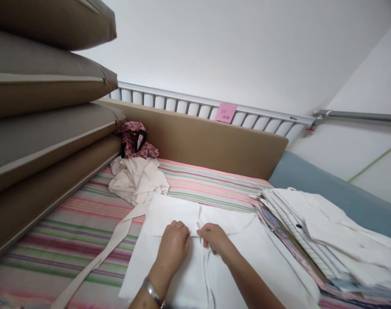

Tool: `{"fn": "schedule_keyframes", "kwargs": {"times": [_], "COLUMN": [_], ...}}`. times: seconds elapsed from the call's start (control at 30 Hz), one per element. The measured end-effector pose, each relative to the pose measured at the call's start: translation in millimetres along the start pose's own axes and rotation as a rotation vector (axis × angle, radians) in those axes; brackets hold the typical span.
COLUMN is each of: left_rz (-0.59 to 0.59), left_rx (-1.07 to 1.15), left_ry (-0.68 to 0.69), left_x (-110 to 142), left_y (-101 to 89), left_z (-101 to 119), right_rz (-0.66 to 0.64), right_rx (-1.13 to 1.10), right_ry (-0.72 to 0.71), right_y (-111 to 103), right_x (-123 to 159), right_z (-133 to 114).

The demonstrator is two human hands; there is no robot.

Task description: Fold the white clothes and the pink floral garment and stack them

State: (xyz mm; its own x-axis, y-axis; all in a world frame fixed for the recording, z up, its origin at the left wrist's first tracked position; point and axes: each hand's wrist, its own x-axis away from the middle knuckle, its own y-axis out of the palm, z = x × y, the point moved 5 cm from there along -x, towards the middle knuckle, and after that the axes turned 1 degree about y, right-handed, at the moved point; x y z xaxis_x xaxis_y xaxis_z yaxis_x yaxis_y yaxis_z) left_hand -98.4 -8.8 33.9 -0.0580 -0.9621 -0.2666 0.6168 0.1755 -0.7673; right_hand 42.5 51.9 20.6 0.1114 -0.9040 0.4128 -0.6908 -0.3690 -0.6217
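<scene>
A white garment (pixel 169 214) lies spread on a striped bed cover, with a wide flap across its far end and an opening down its middle. My left hand (pixel 176 240), with a silver bracelet at its wrist, rests on the left side of the opening, fingers curled in on the cloth at the flap's lower edge. Just across the opening, my right hand (pixel 214 240) pinches the cloth between thumb and forefinger. A long off-white fabric strip (pixel 108 249) runs down the left of the garment. My left fingertips are partly hidden.
Stacked folded clothes (pixel 324 240) lie at the right. Behind are a crumpled cream cloth (pixel 137 178) and a pink floral cloth (pixel 135 139). Brown-grey cushions (pixel 53 128) pile up at the left. A tan board (pixel 208 143) stands before a white radiator (pixel 182 105) bearing a pink note (pixel 226 112).
</scene>
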Motion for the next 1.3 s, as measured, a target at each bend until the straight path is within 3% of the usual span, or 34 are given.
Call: {"fn": "schedule_keyframes", "kwargs": {"times": [0.07, 0.13, 0.23, 0.3, 0.4, 0.5, 0.6, 0.8, 0.97, 1.07, 1.17, 1.23, 1.3], "left_rz": [-0.029, 0.016, 0.171, 0.238, 0.238, 0.135, 0.103, 0.108, 0.109, 0.145, 0.218, 0.249, 0.271], "left_rx": [0.047, 0.048, -0.101, -0.254, -0.460, -0.572, -0.608, -0.538, -0.535, -0.550, -0.546, -0.532, -0.525], "left_ry": [0.004, -0.004, -0.078, -0.159, -0.264, -0.253, -0.234, -0.295, -0.292, -0.274, -0.079, 0.087, 0.199], "left_x": [4, 6, 5, 6, 9, 14, 19, 16, 16, 16, 12, 11, 11], "left_y": [-1.9, -5.1, -10.5, -8.7, 4.4, 24.8, 35.5, 34.3, 33.0, 33.6, 42.8, 57.5, 76.5], "left_z": [-1, -7, -28, -48, -75, -89, -90, -84, -85, -74, -43, -20, -3], "right_rz": [0.024, 0.124, 0.317, 0.358, 0.258, 0.165, 0.117, 0.102, 0.123, 0.145, 0.305, 0.446, 0.601], "right_rx": [0.158, 0.266, 0.266, 0.204, 0.160, 0.205, 0.290, 0.535, 0.622, 0.568, 0.439, 0.338, 0.212], "right_ry": [0.017, 0.000, -0.214, -0.428, -0.626, -0.694, -0.686, -0.653, -0.595, -0.568, -0.601, -0.593, -0.513], "right_y": [-8, -21, -26, -6, 53, 105, 122, 82, 50, 34, 1, -35, -81], "right_x": [3, 5, 11, 19, 27, 18, -9, -70, -90, -81, -57, -37, -11], "right_z": [6, 6, -17, -43, -80, -98, -90, -50, -38, -37, -23, 7, 59]}}
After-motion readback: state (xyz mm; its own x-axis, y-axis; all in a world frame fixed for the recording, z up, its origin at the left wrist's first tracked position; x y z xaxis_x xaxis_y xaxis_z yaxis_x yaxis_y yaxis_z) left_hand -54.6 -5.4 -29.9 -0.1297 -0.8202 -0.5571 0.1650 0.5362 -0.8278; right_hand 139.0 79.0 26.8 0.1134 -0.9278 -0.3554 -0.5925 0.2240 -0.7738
